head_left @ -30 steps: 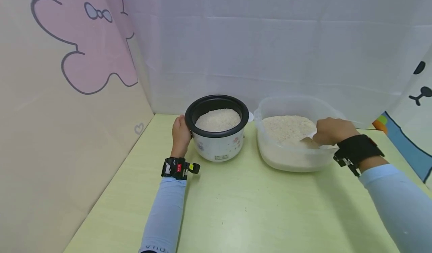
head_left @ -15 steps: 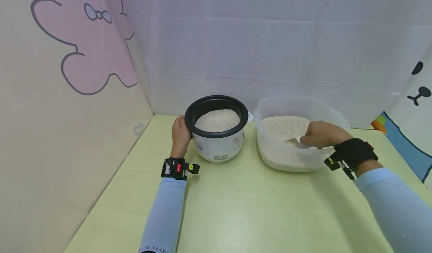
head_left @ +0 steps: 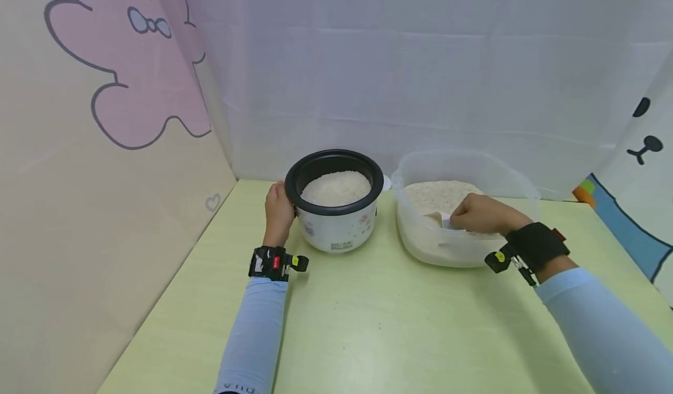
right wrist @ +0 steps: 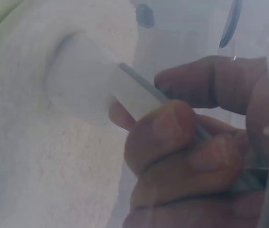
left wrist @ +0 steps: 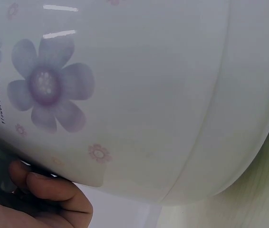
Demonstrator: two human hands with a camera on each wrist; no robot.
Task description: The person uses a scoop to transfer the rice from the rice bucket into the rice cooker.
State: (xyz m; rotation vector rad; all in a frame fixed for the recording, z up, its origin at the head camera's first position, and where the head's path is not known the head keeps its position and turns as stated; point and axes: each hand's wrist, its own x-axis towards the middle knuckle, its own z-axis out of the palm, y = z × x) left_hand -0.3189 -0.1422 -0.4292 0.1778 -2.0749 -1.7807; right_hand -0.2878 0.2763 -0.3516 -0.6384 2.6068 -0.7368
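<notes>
A white rice cooker (head_left: pixel 336 230) with flower prints and a black rim stands on the table, its pot holding white rice (head_left: pixel 336 188). My left hand (head_left: pixel 278 211) grips the handle on the cooker's left side; curled fingers (left wrist: pixel 53 187) show there in the left wrist view. Right of the cooker is a translucent plastic bin (head_left: pixel 512 183) of rice (head_left: pixel 436 194). Inside it, my right hand (head_left: pixel 486 214) grips a white scoop (right wrist: pixel 84 80) by its handle. The scoop's front end is down in the rice, seen hazily through the bin wall in the right wrist view.
The light green tabletop (head_left: pixel 378 329) runs up to a pale hanging curtain (head_left: pixel 399 78) behind both vessels. At the left rises a cream wall sheet (head_left: pixel 131 207) with a pink cartoon. The bin wall rises close around the right wrist.
My right hand has moved left through the bin with the scoop, toward the side nearer the cooker. The left hand stays on the cooker handle.
</notes>
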